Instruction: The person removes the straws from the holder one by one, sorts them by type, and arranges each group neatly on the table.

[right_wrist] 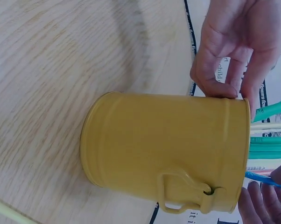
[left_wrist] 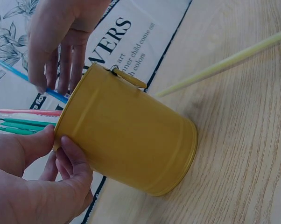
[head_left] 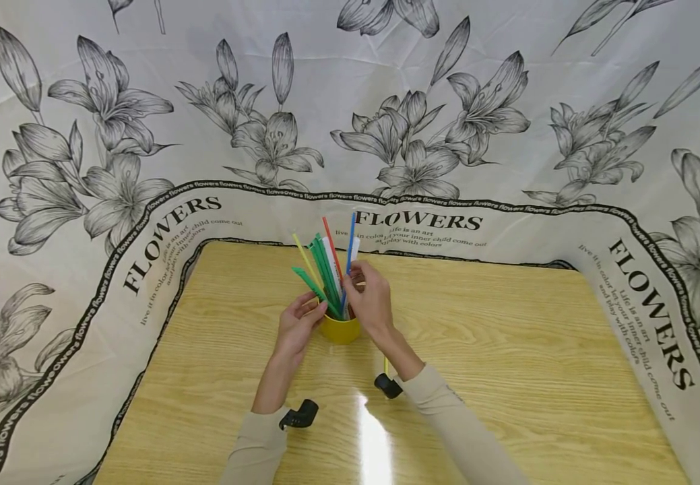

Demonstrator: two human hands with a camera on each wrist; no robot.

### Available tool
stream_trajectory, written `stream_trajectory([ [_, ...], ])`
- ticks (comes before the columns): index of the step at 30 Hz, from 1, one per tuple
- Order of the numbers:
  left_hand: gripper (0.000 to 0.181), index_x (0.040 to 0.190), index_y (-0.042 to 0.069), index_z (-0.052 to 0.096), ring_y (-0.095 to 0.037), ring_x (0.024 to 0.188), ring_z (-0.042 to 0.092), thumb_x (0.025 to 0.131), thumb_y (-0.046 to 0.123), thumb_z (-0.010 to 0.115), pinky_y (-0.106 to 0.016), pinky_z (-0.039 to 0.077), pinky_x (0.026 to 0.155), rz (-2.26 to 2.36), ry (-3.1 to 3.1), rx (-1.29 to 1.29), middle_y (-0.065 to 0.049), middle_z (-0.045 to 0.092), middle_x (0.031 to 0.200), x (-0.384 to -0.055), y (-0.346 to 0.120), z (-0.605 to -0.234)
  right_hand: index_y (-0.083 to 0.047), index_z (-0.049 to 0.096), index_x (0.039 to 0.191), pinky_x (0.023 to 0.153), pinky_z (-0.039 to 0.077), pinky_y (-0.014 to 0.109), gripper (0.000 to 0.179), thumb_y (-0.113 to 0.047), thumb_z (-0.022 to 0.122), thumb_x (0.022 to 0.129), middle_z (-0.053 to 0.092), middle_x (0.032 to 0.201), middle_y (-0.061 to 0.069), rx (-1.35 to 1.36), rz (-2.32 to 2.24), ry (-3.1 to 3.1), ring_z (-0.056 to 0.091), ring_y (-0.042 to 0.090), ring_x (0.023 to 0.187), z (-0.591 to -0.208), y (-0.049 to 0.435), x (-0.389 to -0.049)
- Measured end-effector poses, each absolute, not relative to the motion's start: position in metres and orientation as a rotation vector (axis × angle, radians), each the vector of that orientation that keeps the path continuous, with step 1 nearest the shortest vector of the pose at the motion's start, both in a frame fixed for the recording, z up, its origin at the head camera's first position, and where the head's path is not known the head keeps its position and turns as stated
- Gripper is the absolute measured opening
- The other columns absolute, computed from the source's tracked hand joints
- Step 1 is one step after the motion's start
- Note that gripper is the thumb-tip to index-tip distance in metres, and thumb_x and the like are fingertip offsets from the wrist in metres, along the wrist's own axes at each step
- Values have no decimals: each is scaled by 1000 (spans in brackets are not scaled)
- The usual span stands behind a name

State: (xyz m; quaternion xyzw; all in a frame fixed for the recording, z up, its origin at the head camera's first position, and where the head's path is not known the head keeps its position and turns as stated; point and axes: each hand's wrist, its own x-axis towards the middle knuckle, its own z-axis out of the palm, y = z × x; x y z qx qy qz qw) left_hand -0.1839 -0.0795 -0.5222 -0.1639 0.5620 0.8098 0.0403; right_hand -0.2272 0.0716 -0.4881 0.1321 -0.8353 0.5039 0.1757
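Observation:
A small yellow metal bucket (head_left: pixel 341 331) with a side handle stands on the table. Out of its mouth rise a blue straw (head_left: pixel 351 239), a red straw (head_left: pixel 329 241), a yellow straw (head_left: pixel 302 251), several slim green sticks (head_left: pixel 323 259) and white ones. My left hand (head_left: pixel 298 327) pinches the bucket's rim between thumb and fingers, as the left wrist view shows up close. On the bucket's other side, my right hand (head_left: pixel 372 296) holds the blue straw between thumb and fingers, just above the rim.
Another yellow straw (left_wrist: pixel 224 65) lies on the wooden table (head_left: pixel 507 350), partly hidden by the right forearm in the head view. Behind the table hangs a white cloth (head_left: pixel 301 155) printed with flowers and lettering, which also runs along both sides.

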Motion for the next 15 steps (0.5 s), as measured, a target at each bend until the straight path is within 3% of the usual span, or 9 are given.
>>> stream_trajectory([
  [6,45,139,-3,56,-13,94,59,97,3,70,-31,55,93,2493,1708,-486,-7,55,106,-183,-80,-522,5,68,113,76,62,42,17,-3,67,98,69,96,16,318,1538,-2298,71,30,90,-484,79,-228],
  [15,44,138,-3,56,-13,92,59,97,1,70,-30,55,92,2506,1682,-498,-6,55,105,-183,-80,-524,7,65,115,80,62,38,18,-3,64,100,67,101,20,271,1619,-2157,71,33,96,-472,89,-231],
])
